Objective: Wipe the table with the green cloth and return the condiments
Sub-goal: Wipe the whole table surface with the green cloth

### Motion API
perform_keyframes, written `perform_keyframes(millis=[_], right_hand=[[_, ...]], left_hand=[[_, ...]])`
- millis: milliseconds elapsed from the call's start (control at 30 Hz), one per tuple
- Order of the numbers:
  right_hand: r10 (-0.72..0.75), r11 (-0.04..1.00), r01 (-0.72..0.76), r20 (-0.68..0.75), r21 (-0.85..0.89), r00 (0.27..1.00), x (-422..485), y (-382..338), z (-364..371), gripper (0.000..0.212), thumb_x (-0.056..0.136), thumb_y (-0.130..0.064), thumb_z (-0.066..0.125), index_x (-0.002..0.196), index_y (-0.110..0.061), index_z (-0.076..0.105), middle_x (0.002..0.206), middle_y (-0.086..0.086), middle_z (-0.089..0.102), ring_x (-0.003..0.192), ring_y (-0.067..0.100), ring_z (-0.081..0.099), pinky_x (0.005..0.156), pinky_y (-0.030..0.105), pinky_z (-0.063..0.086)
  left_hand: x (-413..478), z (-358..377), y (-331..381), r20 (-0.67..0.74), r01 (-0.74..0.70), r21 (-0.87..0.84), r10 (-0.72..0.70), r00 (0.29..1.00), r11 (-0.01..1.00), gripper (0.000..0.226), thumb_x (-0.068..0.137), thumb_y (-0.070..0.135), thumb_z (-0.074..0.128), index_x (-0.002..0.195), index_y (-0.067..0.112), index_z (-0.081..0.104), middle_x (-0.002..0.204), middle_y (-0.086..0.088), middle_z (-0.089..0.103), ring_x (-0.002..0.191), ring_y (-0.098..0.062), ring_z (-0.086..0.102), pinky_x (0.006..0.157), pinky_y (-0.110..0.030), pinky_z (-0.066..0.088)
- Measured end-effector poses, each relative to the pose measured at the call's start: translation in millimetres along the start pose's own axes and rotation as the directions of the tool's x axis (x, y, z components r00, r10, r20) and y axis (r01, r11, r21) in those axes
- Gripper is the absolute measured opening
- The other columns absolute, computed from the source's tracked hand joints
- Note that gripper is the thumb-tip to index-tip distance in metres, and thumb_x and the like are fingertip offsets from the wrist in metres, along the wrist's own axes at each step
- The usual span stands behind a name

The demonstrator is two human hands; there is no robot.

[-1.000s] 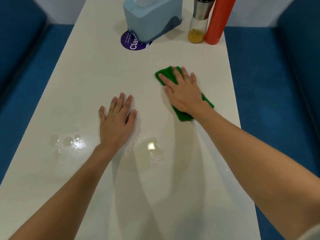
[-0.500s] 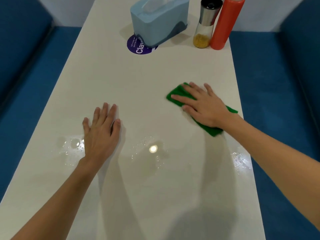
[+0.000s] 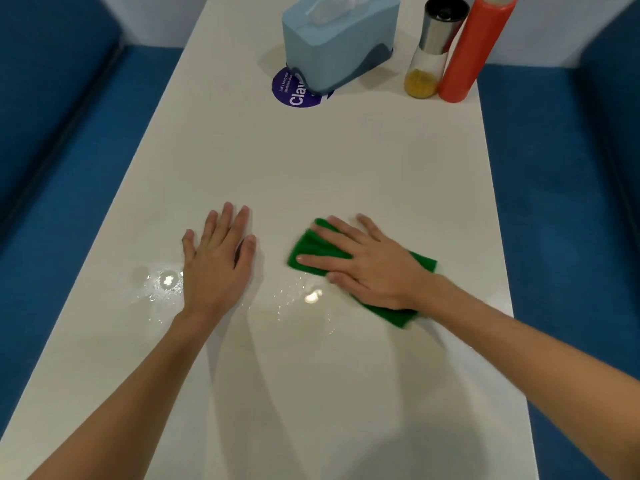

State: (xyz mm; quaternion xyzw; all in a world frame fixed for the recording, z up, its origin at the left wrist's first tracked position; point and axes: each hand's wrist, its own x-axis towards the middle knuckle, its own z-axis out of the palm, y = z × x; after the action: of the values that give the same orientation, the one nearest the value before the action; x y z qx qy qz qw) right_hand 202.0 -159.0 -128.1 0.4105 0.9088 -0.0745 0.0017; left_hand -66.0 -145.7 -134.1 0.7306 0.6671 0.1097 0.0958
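My right hand (image 3: 367,265) presses flat, fingers straight, on the green cloth (image 3: 308,249) in the middle of the white table (image 3: 311,161). My left hand (image 3: 216,261) lies flat on the tabletop to the left of the cloth, holding nothing. At the far right of the table stand a red squeeze bottle (image 3: 474,46) and, touching its left side, a steel-topped shaker (image 3: 431,50) with yellow contents. Wet patches glisten on the table near both hands.
A blue tissue box (image 3: 336,39) sits at the far middle, partly on a round purple sticker (image 3: 294,93). Blue bench seats (image 3: 561,202) flank the table on both sides. A pale wall closes the far end.
My right hand has slid the cloth toward me and leftward across the table. My left hand stays flat on the table, shifted a little toward me.
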Motion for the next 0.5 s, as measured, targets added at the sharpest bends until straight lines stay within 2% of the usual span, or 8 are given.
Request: perform_keyframes(millis=[100,200,300,367,433,500], right_hand=[[0.058,0.998,-0.058,0.012,-0.011,0.998,-22.2,41.4,-9.6,0.047,0.099,-0.048,0.012,0.146,-0.053,0.015,0.160,-0.006,0.012,0.147,0.019,0.007,0.117,0.048,0.004],[0.202,0.979,-0.202,0.017,0.004,0.979,-2.1,74.1,-17.9,0.048,0.098,-0.050,0.009,0.145,-0.054,0.011,0.160,-0.003,0.012,0.147,0.021,0.008,0.116,0.050,0.005],[0.384,0.923,-0.383,-0.040,0.027,0.922,42.6,77.7,-17.2,0.049,0.097,-0.046,0.013,0.146,-0.051,0.015,0.159,0.002,0.016,0.146,0.026,0.011,0.115,0.053,0.009],[0.451,0.892,-0.449,-0.072,0.045,0.889,74.8,62.6,-14.9,0.050,0.097,-0.043,0.017,0.148,-0.047,0.017,0.159,0.006,0.017,0.145,0.030,0.011,0.114,0.054,0.010],[0.449,0.893,-0.445,-0.074,0.059,0.891,100.6,38.2,-13.2,0.049,0.100,-0.041,0.020,0.148,-0.045,0.016,0.159,0.006,0.015,0.146,0.031,0.008,0.115,0.053,0.008],[0.356,0.934,-0.354,-0.075,0.043,0.931,114.4,8.6,-10.0,0.048,0.101,-0.041,0.021,0.148,-0.046,0.015,0.160,0.005,0.014,0.146,0.030,0.007,0.115,0.053,0.006]], left_hand=[[0.4,0.4,2.9,-0.009,0.005,-0.016,-0.005,1.000,1.000,0.052,0.100,0.043,0.021,0.151,0.033,0.026,0.160,0.005,0.018,0.148,-0.014,0.011,0.116,-0.046,0.003],[1.9,1.9,2.1,-0.029,0.007,-0.010,-0.007,1.000,1.000,0.051,0.100,0.041,0.023,0.150,0.032,0.028,0.159,0.005,0.021,0.148,-0.016,0.013,0.116,-0.047,0.005],[3.3,3.6,1.6,-0.031,0.011,-0.015,-0.012,0.999,1.000,0.051,0.100,0.041,0.024,0.150,0.032,0.029,0.159,0.004,0.022,0.148,-0.017,0.014,0.115,-0.048,0.005],[3.3,2.6,0.5,-0.032,0.015,-0.063,-0.017,0.999,0.998,0.051,0.099,0.040,0.025,0.149,0.030,0.031,0.159,0.005,0.023,0.148,-0.015,0.015,0.116,-0.046,0.003],[3.3,-2.9,0.6,-0.042,0.040,-0.213,-0.050,0.998,0.976,0.052,0.098,0.038,0.026,0.147,0.027,0.036,0.157,0.005,0.028,0.147,-0.012,0.017,0.116,-0.040,0.002],[1.7,-10.2,-3.1,-0.080,0.073,-0.316,-0.103,0.991,0.946,0.052,0.097,0.036,0.027,0.145,0.022,0.040,0.154,0.003,0.034,0.146,-0.011,0.020,0.116,-0.035,0.002]])
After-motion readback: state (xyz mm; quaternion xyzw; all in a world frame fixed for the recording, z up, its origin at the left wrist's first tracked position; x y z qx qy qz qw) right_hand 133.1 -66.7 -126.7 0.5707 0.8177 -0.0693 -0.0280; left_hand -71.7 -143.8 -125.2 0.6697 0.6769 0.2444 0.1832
